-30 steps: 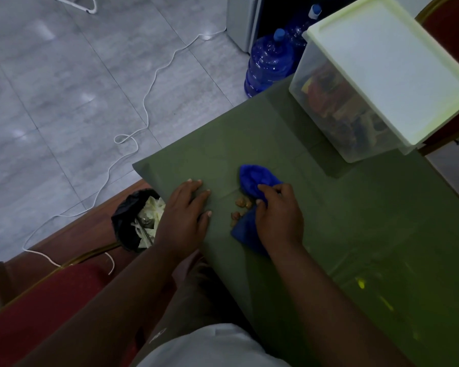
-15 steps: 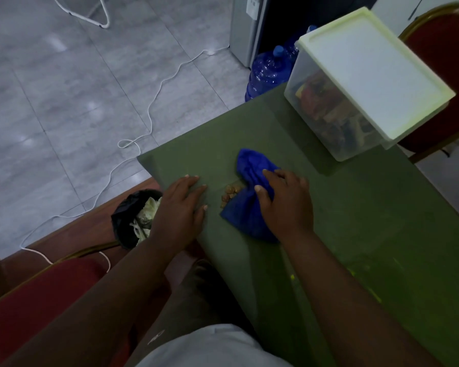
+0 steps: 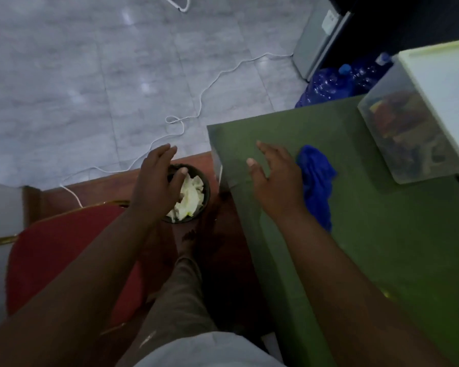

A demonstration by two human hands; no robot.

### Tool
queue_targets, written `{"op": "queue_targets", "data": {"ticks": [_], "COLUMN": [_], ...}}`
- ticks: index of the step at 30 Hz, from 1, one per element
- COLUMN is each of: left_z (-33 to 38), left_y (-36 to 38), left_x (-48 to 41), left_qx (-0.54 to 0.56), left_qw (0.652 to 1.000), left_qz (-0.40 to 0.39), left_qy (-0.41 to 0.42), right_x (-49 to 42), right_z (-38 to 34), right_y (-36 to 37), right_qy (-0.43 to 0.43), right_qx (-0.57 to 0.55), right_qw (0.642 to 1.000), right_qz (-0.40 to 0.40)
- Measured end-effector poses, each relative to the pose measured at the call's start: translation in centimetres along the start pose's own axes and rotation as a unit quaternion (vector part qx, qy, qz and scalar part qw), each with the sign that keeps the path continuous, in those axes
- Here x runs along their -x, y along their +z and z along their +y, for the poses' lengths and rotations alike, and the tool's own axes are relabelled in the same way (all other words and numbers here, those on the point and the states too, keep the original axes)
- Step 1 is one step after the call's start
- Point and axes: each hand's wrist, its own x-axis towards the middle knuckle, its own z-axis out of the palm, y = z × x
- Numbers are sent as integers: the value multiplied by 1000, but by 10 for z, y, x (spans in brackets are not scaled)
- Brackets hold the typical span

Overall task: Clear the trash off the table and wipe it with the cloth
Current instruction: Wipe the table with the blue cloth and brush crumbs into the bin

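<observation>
The green table (image 3: 382, 221) fills the right side of the view. A crumpled blue cloth (image 3: 317, 181) lies on it, just right of my right hand (image 3: 276, 181). That hand rests flat on the tabletop with its fingers spread, and its edge touches the cloth. My left hand (image 3: 157, 181) hovers off the table's left edge, fingers relaxed, over a small black trash bin (image 3: 204, 205) on the floor. White crumpled paper (image 3: 188, 197) fills the bin. The brown crumbs are not visible on the table.
A clear plastic box (image 3: 398, 139) with a pale lid stands on the table's far right. A red chair (image 3: 64, 250) sits at lower left. Blue water bottles (image 3: 326, 86) and a white cable (image 3: 196, 112) lie on the grey floor beyond.
My left hand left the table edge and moved over the trash bin. My right hand slid left off the cloth. The crumbs beside the cloth are gone from sight. The view swung left.
</observation>
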Motion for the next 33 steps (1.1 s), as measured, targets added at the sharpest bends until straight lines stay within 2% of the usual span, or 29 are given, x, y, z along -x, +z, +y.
{"op": "queue_targets", "data": {"ticks": [5, 10, 14, 17, 20, 22, 25, 28, 30, 32, 33], "left_z": [-64, -132, -188, -236, -285, -313, -341, -367, -377, -379, -380], "left_y": [-11, 11, 46, 80, 120, 142, 165, 192, 204, 216, 220], "left_x": [-14, -32, -40, -41, -36, -33, -30, -29, -34, -44, -49], "left_qx": [0, 20, 33, 44, 54, 79, 104, 114, 171, 245, 280], "left_qw": [996, 982, 959, 953, 939, 930, 912, 896, 865, 814, 786], "left_qz": [1, -19, -49, -86, -156, -181, -174, -171, -157, -151, -152], "left_qy": [-88, -187, -276, -286, -300, -310, -357, -393, -445, -505, -530], "right_x": [-26, -44, -46, -48, -50, -51, -53, -58, -64, -71, -74], "right_z": [-32, -25, 17, 60, 102, 128, 161, 188, 199, 211, 215], "right_y": [82, 183, 261, 321, 370, 394, 421, 440, 446, 450, 452], "right_qy": [8, 134, 250, 336, 409, 431, 445, 427, 415, 413, 427], "right_qx": [-55, -114, -113, -109, -109, -95, -48, -18, -9, -18, -36], "right_qw": [995, 971, 940, 913, 884, 876, 869, 875, 883, 886, 877], "right_qz": [-77, -164, -203, -202, -197, -194, -213, -229, -221, -209, -219]}}
